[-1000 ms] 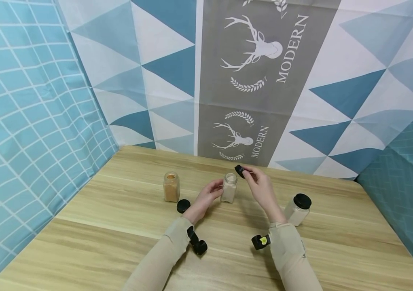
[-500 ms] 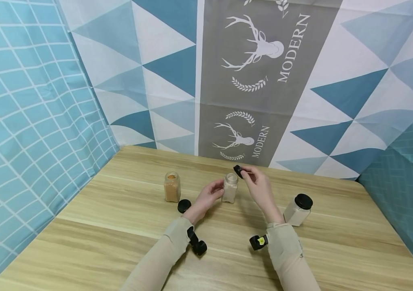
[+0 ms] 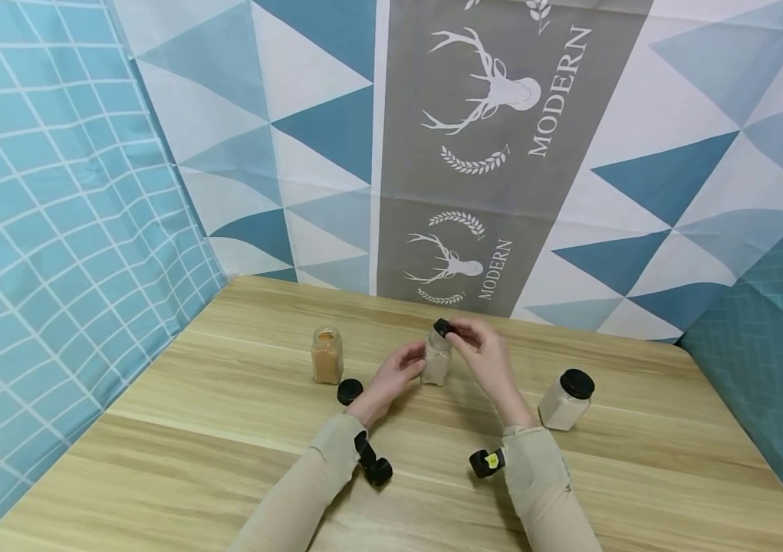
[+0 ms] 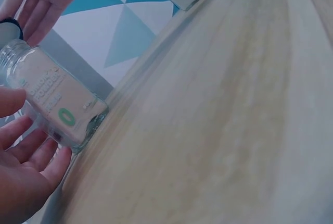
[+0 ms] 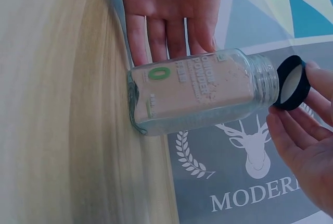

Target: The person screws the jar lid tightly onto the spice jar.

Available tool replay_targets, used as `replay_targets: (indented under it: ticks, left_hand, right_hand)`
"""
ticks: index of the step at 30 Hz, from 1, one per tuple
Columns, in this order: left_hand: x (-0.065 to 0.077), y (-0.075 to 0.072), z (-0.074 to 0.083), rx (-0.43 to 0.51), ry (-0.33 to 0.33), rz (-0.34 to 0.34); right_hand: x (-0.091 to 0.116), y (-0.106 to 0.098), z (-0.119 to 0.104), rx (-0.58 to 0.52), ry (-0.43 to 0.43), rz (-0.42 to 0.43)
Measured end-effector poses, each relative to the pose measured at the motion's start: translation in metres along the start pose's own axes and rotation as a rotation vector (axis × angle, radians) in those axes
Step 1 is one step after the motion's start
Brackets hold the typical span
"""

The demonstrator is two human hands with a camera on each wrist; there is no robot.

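Hands at jar: left alongside, right above with cap.

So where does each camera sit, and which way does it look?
Head: worn on the head, looks forward and down at the wooden table; the left hand, right hand and both sleeves show.
Left wrist: worn there, looks forward and right at the onion powder jar; both hands show.
Right wrist: worn there, looks forward and left at that jar and the black lid; both hands show.
The wrist views share jar, lid and hands, from two sides.
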State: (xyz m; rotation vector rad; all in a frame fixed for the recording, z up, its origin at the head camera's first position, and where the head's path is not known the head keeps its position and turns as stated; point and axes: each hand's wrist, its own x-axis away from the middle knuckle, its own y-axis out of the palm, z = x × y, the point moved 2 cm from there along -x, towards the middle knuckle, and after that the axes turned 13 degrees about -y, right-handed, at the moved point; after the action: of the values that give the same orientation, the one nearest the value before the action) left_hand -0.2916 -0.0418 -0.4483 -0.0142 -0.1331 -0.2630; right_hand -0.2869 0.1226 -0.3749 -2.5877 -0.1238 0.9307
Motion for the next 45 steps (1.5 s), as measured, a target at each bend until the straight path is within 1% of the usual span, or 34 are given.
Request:
replay_targets:
  ticks: [5, 8, 10, 12, 17, 20, 23, 27, 29, 37, 39, 41, 44, 45]
  left_hand:
    - [0.0, 0.0, 0.0, -0.005, -0.012, 0.01]
    - [0.0, 0.0, 0.002, -0.007, -0.015, 0.005]
    - [0.002, 0.0, 0.004, -0.007, -0.021, 0.0]
    - [0.007, 0.001, 0.009, -0.017, -0.017, -0.003]
    - [0.019, 0.003, 0.022, -0.044, -0.014, 0.001]
    - [0.022, 0.003, 0.023, -0.047, -0.02, -0.002]
    - [0.022, 0.003, 0.023, -0.046, -0.027, -0.004]
    - [0.021, 0.003, 0.022, -0.045, -0.032, -0.004]
    - [0.021, 0.003, 0.022, -0.042, -0.033, -0.004]
    - [0.021, 0.003, 0.023, -0.041, -0.034, -0.001]
    - [0.016, 0.003, 0.017, -0.043, -0.03, 0.006]
    - [0.015, 0.002, 0.016, -0.043, -0.03, 0.009]
    - [0.015, 0.002, 0.016, -0.048, -0.026, 0.007]
    - [0.018, 0.002, 0.019, -0.047, -0.028, 0.003]
  right_hand:
    - [0.002, 0.002, 0.0, 0.019, -0.026, -0.012]
    - [0.002, 0.003, 0.0, 0.021, -0.043, -0.018]
    - [0.002, 0.003, 0.0, 0.026, -0.05, -0.025]
    - [0.002, 0.003, -0.002, 0.022, -0.059, -0.031]
    - [0.004, 0.003, -0.022, 0.02, -0.081, -0.04]
    - [0.004, 0.004, -0.03, 0.038, -0.094, -0.045]
    - [0.004, 0.005, -0.02, 0.032, -0.1, -0.047]
    - [0.003, 0.007, -0.001, 0.026, -0.1, -0.046]
    - [0.003, 0.007, 0.004, 0.04, -0.108, -0.05]
    - [0.003, 0.007, 0.008, 0.074, -0.124, -0.085]
    - [0.003, 0.007, 0.008, 0.078, -0.121, -0.094]
    - [0.003, 0.007, 0.008, 0.077, -0.12, -0.101]
    - [0.003, 0.007, 0.009, 0.078, -0.115, -0.112]
    - [0.003, 0.006, 0.008, 0.078, -0.115, -0.115]
